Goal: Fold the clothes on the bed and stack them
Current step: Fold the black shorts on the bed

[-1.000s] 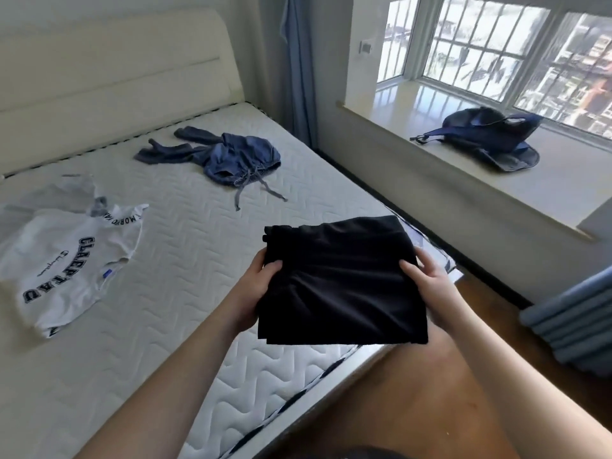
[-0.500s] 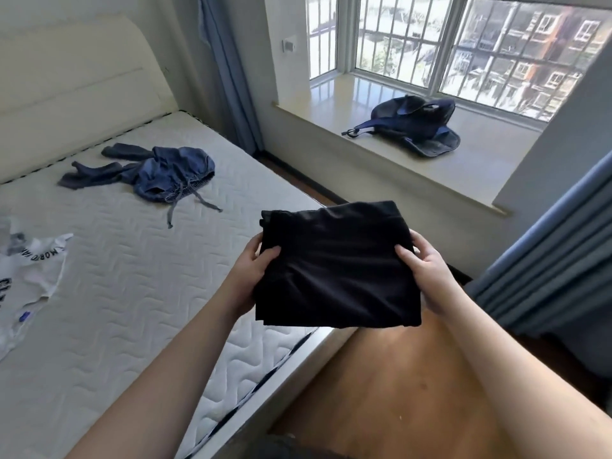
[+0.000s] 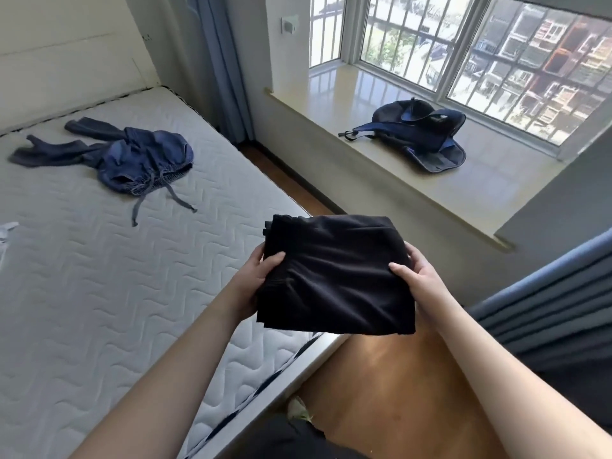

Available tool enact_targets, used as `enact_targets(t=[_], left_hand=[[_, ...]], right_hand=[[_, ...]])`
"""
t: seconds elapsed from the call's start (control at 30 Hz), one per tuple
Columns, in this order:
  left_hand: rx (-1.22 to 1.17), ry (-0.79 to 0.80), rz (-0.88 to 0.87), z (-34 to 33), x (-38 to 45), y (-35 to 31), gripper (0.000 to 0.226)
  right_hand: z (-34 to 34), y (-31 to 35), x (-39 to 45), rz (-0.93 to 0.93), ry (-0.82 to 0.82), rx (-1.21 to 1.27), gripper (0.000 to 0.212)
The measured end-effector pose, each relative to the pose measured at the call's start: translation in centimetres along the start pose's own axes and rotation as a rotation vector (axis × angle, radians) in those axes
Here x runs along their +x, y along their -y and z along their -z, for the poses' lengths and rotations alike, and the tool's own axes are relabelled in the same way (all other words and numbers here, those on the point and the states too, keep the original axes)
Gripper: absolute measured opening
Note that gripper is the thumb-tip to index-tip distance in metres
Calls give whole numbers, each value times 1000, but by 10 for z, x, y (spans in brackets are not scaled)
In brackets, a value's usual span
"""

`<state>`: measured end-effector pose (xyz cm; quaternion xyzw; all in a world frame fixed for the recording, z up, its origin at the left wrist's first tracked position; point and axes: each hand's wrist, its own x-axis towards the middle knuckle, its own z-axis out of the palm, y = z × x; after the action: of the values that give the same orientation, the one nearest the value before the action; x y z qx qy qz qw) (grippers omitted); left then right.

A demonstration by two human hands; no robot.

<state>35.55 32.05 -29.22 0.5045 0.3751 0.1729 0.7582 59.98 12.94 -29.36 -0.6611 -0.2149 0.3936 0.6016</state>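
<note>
I hold a folded black garment (image 3: 334,276) flat in the air over the bed's right corner. My left hand (image 3: 256,276) grips its left edge, thumb on top. Along the right edge my right hand (image 3: 419,276) grips it the same way. A crumpled blue denim garment (image 3: 139,157) with a drawstring lies unfolded far back on the white quilted mattress (image 3: 82,293). A sliver of a white shirt (image 3: 6,228) shows at the left frame edge.
A dark blue backpack (image 3: 420,134) lies on the window ledge (image 3: 331,104) to the right. Blue curtains (image 3: 546,306) hang at right, above the wooden floor (image 3: 397,392) beside the bed. The cream headboard (image 3: 66,51) stands at the back.
The view has swung right: the white shirt has slid almost out of frame and the window ledge has come closer to centre. Both hands still hold the black garment the same way.
</note>
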Motion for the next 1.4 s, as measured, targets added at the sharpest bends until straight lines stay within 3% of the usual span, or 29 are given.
enact_targets(t=[0.23, 0.47, 0.7, 0.93, 1.1, 1.4], left_hand=[[100, 80, 86, 9, 61, -11, 68], [230, -106, 230, 14, 122, -11, 61], [148, -311, 293, -6, 191, -8, 54], [17, -550, 248, -20, 244, -2, 58], [-3, -648, 222, 11, 277, 15, 57], [32, -676, 204, 112, 349, 86, 54]], right_hand=[[-5, 16, 82, -50, 40, -96, 48], [3, 14, 177, -103, 182, -131, 49], [13, 0, 310, -172, 393, -143, 49], [6, -5, 412, -232, 556, -222, 47], [-28, -32, 467, -256, 633, -238, 48], [-112, -129, 536, -182, 623, -404, 50]])
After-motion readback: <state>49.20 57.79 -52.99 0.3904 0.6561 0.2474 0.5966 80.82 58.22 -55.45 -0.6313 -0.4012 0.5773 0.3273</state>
